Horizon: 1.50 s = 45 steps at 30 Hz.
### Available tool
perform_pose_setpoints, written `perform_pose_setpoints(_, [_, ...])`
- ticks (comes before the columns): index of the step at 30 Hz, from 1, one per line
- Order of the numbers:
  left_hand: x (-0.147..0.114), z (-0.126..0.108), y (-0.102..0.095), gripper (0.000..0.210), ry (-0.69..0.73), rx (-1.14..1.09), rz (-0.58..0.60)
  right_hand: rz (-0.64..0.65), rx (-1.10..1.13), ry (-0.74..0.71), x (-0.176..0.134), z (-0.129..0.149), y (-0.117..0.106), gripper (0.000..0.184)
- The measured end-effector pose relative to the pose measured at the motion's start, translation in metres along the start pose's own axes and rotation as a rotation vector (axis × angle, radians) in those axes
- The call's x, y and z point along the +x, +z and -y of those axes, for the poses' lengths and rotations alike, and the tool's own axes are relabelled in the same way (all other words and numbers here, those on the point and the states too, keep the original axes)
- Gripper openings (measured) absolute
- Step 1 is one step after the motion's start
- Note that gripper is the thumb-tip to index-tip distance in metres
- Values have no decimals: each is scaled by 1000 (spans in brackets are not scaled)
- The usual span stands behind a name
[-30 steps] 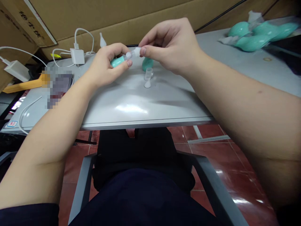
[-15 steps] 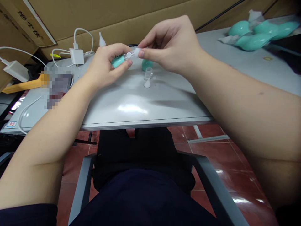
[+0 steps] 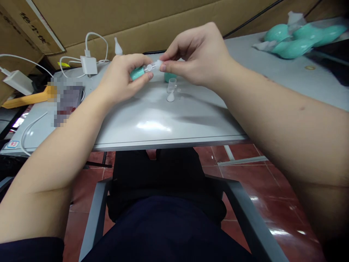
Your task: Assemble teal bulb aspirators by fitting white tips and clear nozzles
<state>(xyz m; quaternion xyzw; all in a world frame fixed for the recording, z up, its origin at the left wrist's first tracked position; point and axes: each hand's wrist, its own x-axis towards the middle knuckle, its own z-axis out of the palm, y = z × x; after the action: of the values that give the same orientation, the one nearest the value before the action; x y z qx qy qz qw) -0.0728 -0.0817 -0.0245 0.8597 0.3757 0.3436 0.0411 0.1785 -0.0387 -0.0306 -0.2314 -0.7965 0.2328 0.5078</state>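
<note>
My left hand [image 3: 121, 74] is closed around a teal squeeze bulb [image 3: 137, 73], which looks like part of a nasal aspirator. A clear connector [image 3: 149, 68] with a round disc on it sticks out of the bulb toward the right. At the connector's far end, my right hand [image 3: 197, 54] pinches a small whitish nozzle [image 3: 158, 64] between thumb and fingertips, covering part of it. Below the hands, a clear plastic cup-shaped piece [image 3: 172, 84] and a white cone-shaped piece [image 3: 170, 96] sit on the table. Behind them is another teal bulb [image 3: 169, 77], partly hidden by my right hand.
Several teal bulbs in clear wrapping [image 3: 294, 45] lie at the back right of the grey table [image 3: 131, 127]. A white pointed nozzle [image 3: 118, 48] stands behind my left hand. At left are a white charger [image 3: 89, 65] with cables, a phone-like slab [image 3: 69, 102] and a yellow-handled tool [image 3: 25, 100].
My right hand has dipped slightly and shifted a little left, still pinching the nozzle against the connector. The left hand keeps its hold on the bulb, nearly still.
</note>
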Motion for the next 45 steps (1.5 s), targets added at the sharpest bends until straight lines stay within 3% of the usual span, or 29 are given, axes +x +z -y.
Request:
perform_pose_setpoints(8, [0, 3, 4, 66, -10, 3, 38, -4, 40, -41, 0, -4, 2, 48])
perform_pose_setpoints(15, [-1, 5, 4, 55, -19, 4, 66, -13, 42, 0, -2, -2, 4, 57])
perform_pose_setpoints(28, [0, -4, 7, 26, -24, -19, -34, 11, 44, -6, -6, 3, 3, 48])
perform_pose_setpoints(32, [0, -3, 8, 25, -24, -16, -23, 19, 52, -11, -6, 0, 4, 44])
perform_pose_setpoints(39, [1, 2, 11, 32, -20, -18, -19, 37, 24, 9, -5, -1, 4, 54])
perform_pose_setpoints(45, [9, -10, 9, 32, 25, -91, -139, 14, 47, -52, 2, 8, -4, 35])
